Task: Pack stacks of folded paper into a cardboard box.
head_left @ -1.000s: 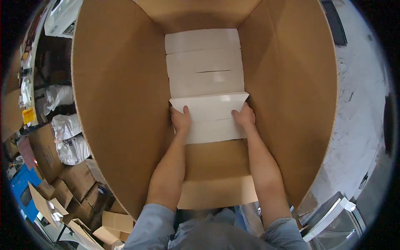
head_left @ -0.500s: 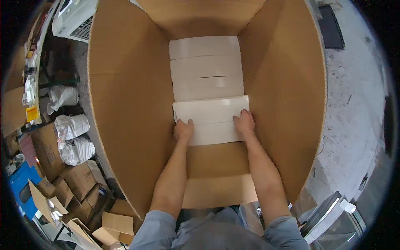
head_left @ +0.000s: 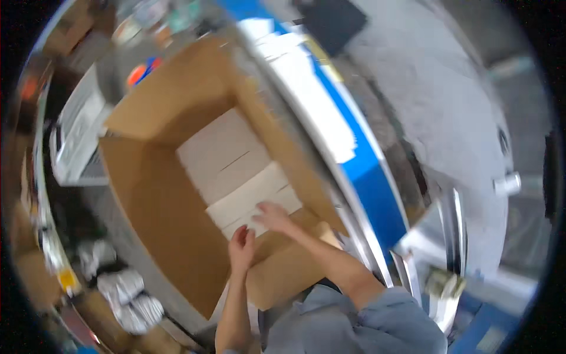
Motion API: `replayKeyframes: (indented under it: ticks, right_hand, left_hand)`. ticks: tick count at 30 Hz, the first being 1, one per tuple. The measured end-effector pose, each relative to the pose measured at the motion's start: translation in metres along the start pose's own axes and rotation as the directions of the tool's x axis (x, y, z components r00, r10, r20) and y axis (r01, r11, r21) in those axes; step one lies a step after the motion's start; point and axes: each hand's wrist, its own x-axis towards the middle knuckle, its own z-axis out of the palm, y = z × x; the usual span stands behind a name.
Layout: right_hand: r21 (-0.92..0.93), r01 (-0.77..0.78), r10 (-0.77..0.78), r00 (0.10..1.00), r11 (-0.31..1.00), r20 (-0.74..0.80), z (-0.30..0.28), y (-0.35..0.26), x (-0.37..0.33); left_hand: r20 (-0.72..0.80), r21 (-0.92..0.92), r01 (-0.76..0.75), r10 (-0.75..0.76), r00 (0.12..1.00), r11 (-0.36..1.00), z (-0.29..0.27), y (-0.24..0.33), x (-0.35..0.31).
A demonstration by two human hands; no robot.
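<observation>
A tall brown cardboard box [head_left: 162, 200] stands in front of me, its top uncovered. Flat off-white pieces [head_left: 218, 153] lie in rows across its bottom, with dark seams between some of them. Closer to me, a paler off-white piece [head_left: 250, 194] sits slightly higher than those behind it. My right hand [head_left: 274, 217] is over this nearer piece, fingers stretched out; contact is hard to judge. Beside it, my left hand [head_left: 241, 248] is above the near left side of the box, fingers apart and slightly bent. Neither hand shows anything in it. The picture is smeared by motion.
Along the box's right side runs a long blue and white panel [head_left: 365, 183]. A white slatted appliance [head_left: 85, 127] stands at the far left. Silvery-white plastic bags [head_left: 130, 298] lie at lower left. Metal-edged frames [head_left: 457, 236] lean at the right.
My view has turned, so the box now appears tilted and further left. Both hands have come off the sides of the nearer pieces and moved close together. The blue and white panel has come into view.
</observation>
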Motion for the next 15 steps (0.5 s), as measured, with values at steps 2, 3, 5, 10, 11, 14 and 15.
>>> replayKeyframes:
  ticks: [2, 3, 5, 10, 11, 14, 15]
  right_hand:
    - [0.218, -0.017, 0.023, 0.999, 0.976, -0.025, -0.028, -0.024, -0.057]
    - [0.169, 0.037, -0.021, 0.995, 0.985, -0.093, -0.033, -0.028, -0.088]
    - [0.114, 0.045, -0.017, 0.971, 0.992, -0.238, -0.059, -0.039, -0.145]
    - [0.119, -0.137, 0.171, 0.918, 0.983, -0.357, -0.102, -0.055, -0.327]
    - [0.129, -0.165, 0.204, 0.89, 0.978, -0.409, -0.101, -0.05, -0.361]
    - [0.148, -0.134, 0.197, 0.762, 0.98, -0.617, -0.097, -0.044, -0.449]
    - [0.209, -0.187, 0.279, 0.707, 0.96, -0.65, -0.102, -0.048, -0.483]
  left_hand:
    - [0.098, -0.077, -0.071, 0.078, 0.992, 0.995, 0.0, 0.04, -0.04]
    - [0.169, -0.083, -0.09, 0.103, 0.98, 0.992, 0.001, 0.056, -0.057]
    - [0.274, -0.089, -0.114, 0.135, 0.952, 0.989, 0.002, 0.063, -0.08]
    - [0.583, -0.124, -0.188, 0.225, 0.781, 0.974, 0.045, 0.112, -0.143]
    - [0.623, -0.171, -0.253, 0.303, 0.721, 0.952, 0.057, 0.116, -0.156]
    - [0.712, -0.194, -0.277, 0.33, 0.62, 0.941, 0.1, 0.132, -0.19]
    - [0.745, -0.177, -0.301, 0.327, 0.581, 0.937, 0.111, 0.137, -0.206]
